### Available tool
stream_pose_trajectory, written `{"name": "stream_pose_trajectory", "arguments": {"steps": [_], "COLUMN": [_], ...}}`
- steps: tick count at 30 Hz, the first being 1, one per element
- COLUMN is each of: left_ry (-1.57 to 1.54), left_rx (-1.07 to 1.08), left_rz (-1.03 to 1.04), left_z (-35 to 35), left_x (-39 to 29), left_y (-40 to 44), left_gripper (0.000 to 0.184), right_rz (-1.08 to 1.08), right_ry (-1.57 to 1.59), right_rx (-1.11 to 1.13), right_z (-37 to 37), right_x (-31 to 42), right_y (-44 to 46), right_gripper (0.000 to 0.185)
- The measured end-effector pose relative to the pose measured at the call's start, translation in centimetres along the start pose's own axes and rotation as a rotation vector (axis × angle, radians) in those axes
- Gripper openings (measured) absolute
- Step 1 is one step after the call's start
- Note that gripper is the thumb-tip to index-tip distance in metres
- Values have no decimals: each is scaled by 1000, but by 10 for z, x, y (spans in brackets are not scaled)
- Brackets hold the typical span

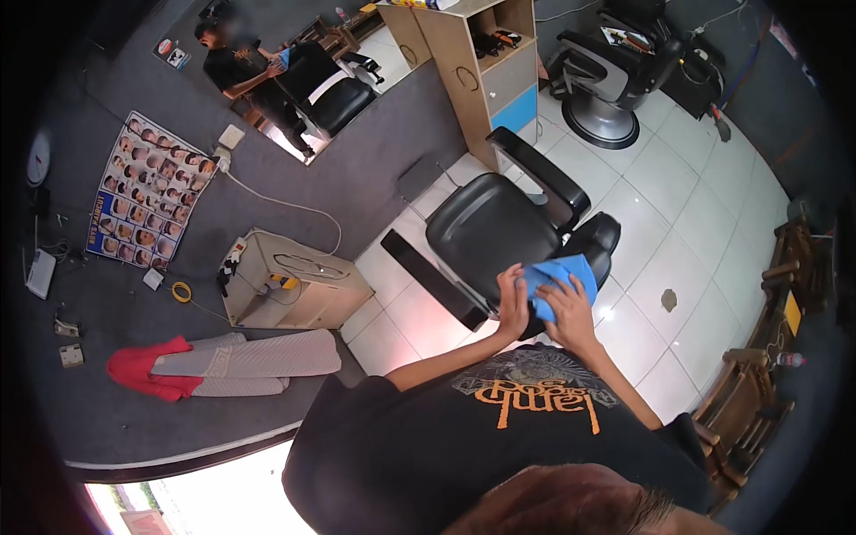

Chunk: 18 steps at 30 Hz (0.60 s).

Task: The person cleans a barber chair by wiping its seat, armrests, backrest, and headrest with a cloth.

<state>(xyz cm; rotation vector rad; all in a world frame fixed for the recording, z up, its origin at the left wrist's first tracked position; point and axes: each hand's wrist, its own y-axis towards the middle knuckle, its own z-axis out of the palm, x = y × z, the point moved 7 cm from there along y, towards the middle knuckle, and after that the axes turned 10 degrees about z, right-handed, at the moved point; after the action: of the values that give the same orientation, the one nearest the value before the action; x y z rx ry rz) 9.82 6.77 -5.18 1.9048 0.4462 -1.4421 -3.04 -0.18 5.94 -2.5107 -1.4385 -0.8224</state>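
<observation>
A blue cloth (568,268) is bunched between my two hands, over the headrest end of a black barber chair (490,227). My left hand (512,301) is closed on the cloth's left edge, fingers pointing up. My right hand (567,309) lies across the front of the cloth, its fingers bent over it and pressing it. The chair's dark headrest (596,242) shows just beyond the cloth. Part of the backrest is hidden behind my hands. The seat and both black armrests stretch out ahead of me.
A wooden cabinet (464,76) with tools stands ahead, near a second barber chair (606,85). A low cabinet (299,285) is at the left wall, beside a hanging red and striped cloth (241,364). Wooden benches (744,410) line the right. A mirror (312,53) reflects a person.
</observation>
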Motion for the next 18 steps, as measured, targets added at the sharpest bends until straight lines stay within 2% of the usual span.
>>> {"name": "stream_pose_trajectory", "arguments": {"steps": [2, 6, 7, 8, 11, 12, 15, 17, 18], "left_ry": [-59, -158, -133, -135, -77, -13, 55, 138, 148], "left_rx": [6, -55, -88, -108, -104, -42, -37, -43, -38], "left_rz": [11, -8, 28, -46, -73, -145, -207, -228, -234], "left_z": [-2, -35, -48, -61, -103, -119, -169, -201, -214], "left_x": [-2, -1, 5, 8, 36, 33, 39, 46, 52], "left_y": [4, -8, -15, -25, -59, -68, -99, -113, -121], "left_gripper": [41, 44, 43, 41, 40, 42, 42, 42, 43], "right_rz": [-19, -92, -107, -118, -108, -38, 216, 311, 266], "right_ry": [1, -126, -145, -162, -103, -43, 2, 121, 34], "right_rx": [14, 14, 24, 38, 38, -54, -394, -471, -451], "right_z": [8, 12, 12, 8, 0, 4, -9, -20, -22], "right_x": [16, -21, -19, -15, -7, -29, -112, -124, -105], "right_y": [-22, -52, -47, -43, -25, -21, -6, 13, 25], "right_gripper": [59, 64, 64, 63, 57, 56, 39, 35, 38]}}
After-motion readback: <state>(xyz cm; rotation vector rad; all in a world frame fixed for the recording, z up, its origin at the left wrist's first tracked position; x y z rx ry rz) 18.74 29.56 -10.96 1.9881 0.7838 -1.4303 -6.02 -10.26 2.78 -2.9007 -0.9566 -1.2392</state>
